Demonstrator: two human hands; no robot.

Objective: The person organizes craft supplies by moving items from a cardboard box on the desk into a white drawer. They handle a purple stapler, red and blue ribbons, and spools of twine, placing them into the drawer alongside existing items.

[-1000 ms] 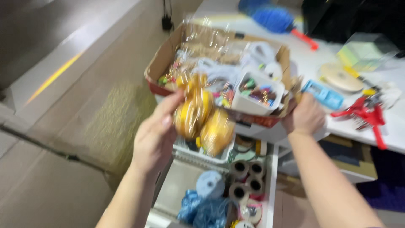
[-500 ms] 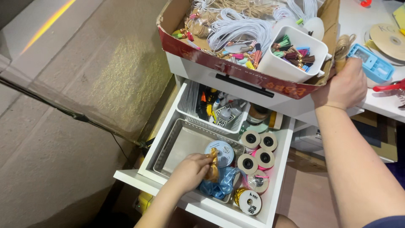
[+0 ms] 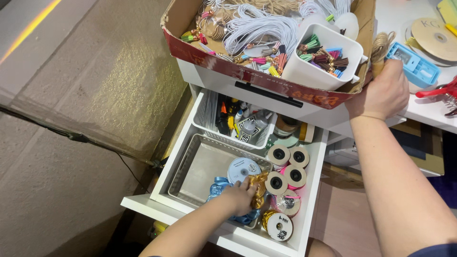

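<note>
Open white drawer (image 3: 188, 143) below a cardboard box (image 3: 247, 71) of cords and tassels; right hand (image 3: 381, 93) grips the box's corner, fingers curled over its edge. In the drawer, a grey mesh tray (image 3: 202, 166) (ribbon spools (image 3: 288, 166) beside it). Left hand (image 3: 238, 196) closes its fingers on gold ribbon (image 3: 258, 183) at the tray's right edge.

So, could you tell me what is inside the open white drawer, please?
The drawer holds ribbon spools, a grey basket and a white basket of bottles. The left hand covers some gold ribbon.
</note>
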